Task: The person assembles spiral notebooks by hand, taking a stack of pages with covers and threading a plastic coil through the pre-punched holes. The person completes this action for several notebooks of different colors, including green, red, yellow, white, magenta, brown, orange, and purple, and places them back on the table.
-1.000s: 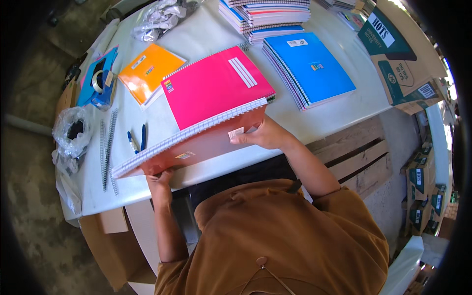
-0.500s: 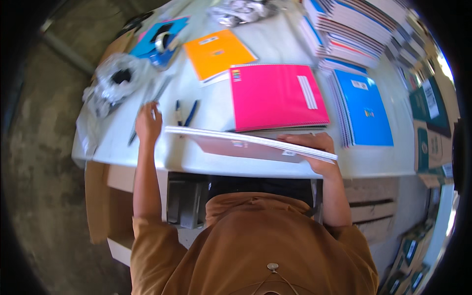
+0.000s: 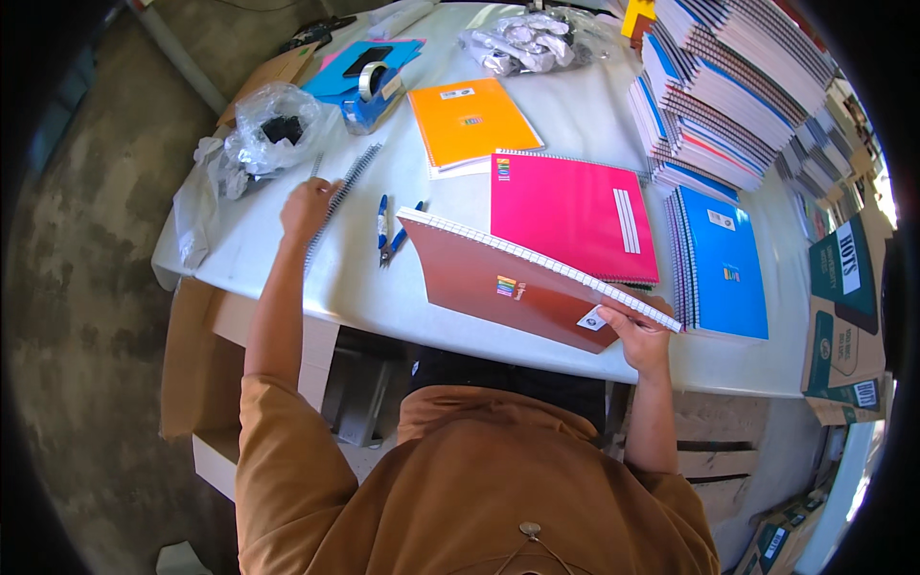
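My right hand (image 3: 640, 335) grips the right end of a notebook (image 3: 479, 287) with a reddish-brown cover, thumb on the cover. The notebook is tilted up over the table's front edge, and a row of punched holes runs along its upper edge with no coil in it. At the left, the fingers of my left hand (image 3: 309, 206) are closed at a dark spiral binding coil (image 3: 356, 172) lying on the table; the fingertips are partly hidden. Between the hands lie blue-handled cutting pliers (image 3: 383, 235), partly behind the notebook.
A pink notebook stack (image 3: 565, 211), an orange notebook (image 3: 474, 120) and blue notebooks (image 3: 724, 268) lie on the white table (image 3: 259, 273). Tall notebook stacks (image 3: 719, 96) stand back right. Plastic bags (image 3: 268, 129), a tape dispenser (image 3: 374, 101) and cardboard boxes (image 3: 843, 316) surround them.
My right hand has tipped the brown notebook so that its cover shows more. My left hand stays at the coil. The whole view has shifted slightly.
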`<state>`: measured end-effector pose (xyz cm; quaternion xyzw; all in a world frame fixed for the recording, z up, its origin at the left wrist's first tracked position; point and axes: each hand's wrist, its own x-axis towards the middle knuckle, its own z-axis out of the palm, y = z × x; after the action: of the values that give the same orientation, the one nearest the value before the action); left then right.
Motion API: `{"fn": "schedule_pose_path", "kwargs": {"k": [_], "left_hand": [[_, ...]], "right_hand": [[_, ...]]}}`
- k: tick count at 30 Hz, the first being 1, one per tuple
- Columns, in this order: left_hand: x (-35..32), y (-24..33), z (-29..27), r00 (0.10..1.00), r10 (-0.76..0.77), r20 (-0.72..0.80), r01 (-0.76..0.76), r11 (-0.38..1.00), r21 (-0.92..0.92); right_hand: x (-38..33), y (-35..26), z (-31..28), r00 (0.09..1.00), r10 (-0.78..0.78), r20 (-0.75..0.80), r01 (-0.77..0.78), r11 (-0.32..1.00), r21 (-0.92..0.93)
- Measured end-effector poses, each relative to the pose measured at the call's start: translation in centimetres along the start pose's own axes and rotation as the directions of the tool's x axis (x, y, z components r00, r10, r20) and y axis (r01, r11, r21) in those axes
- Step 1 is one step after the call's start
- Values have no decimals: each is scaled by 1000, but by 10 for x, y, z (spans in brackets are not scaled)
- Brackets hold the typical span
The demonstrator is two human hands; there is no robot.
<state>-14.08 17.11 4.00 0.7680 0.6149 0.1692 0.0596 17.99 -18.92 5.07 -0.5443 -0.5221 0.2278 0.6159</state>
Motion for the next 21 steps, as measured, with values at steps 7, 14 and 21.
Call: {"fn": "schedule_pose_path", "kwargs": {"k": [7, 14, 21], "left_hand": [[4, -13, 2, 982, -150, -114, 130, 978, -163], [1, 9, -47, 988, -90, -122, -13, 750, -661], [-112, 81, -93, 842, 521, 143, -213, 564, -797]], "right_hand": [[1, -5, 2, 999, 36, 14, -36, 999, 5], [4, 0, 7, 999, -12, -33, 14, 997, 72], [2, 3, 4, 996, 57, -63, -55, 998, 35]]}}
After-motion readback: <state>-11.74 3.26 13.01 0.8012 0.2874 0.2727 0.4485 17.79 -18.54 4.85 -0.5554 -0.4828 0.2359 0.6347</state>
